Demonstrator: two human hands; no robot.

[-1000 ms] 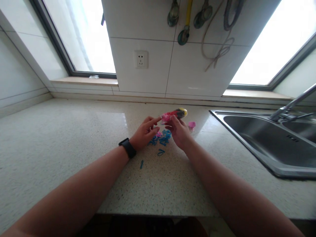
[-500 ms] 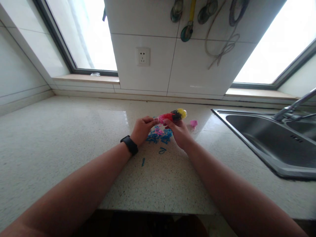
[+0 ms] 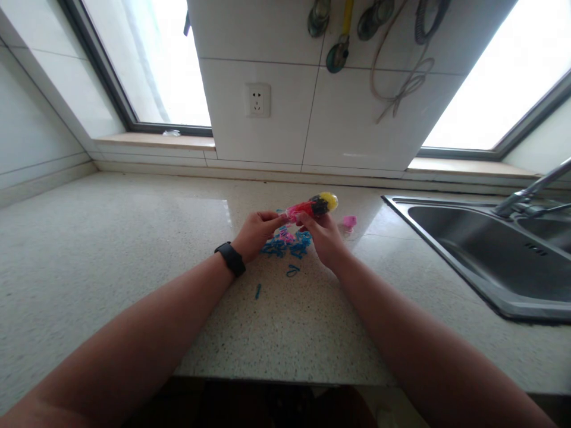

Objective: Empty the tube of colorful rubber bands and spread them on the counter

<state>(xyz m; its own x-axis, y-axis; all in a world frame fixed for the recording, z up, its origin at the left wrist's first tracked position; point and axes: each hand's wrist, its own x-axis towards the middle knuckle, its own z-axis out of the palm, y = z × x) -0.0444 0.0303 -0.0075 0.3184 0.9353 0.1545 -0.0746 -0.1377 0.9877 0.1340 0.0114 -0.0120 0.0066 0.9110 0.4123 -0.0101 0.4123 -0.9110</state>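
A clear bottle (image 3: 312, 206) with yellow, black, red and pink bits in layers lies tilted above the counter, its yellow end to the right. My right hand (image 3: 325, 238) is closed around it from below, thumb along its side. At its narrow pink end, the fingers of my left hand (image 3: 259, 230) are pinched together; what they hold is too small to name. Beneath both hands lies a pile of small blue rubber bands (image 3: 285, 245) with some pink ones. A loose blue band (image 3: 292, 271) and a blue strip (image 3: 257, 291) lie nearer to me.
A small pink piece (image 3: 350, 222), perhaps a cap, lies on the speckled counter (image 3: 134, 249) right of my hands. Farther right is a steel sink (image 3: 395, 208) with a faucet (image 3: 517, 202). Behind stands a tiled wall with a socket (image 3: 257, 100) between two windows.
My left fingers have shifted slightly at the bottle's narrow end. The bottle's yellow end is a little higher. The loose bands and pink piece lie as before.
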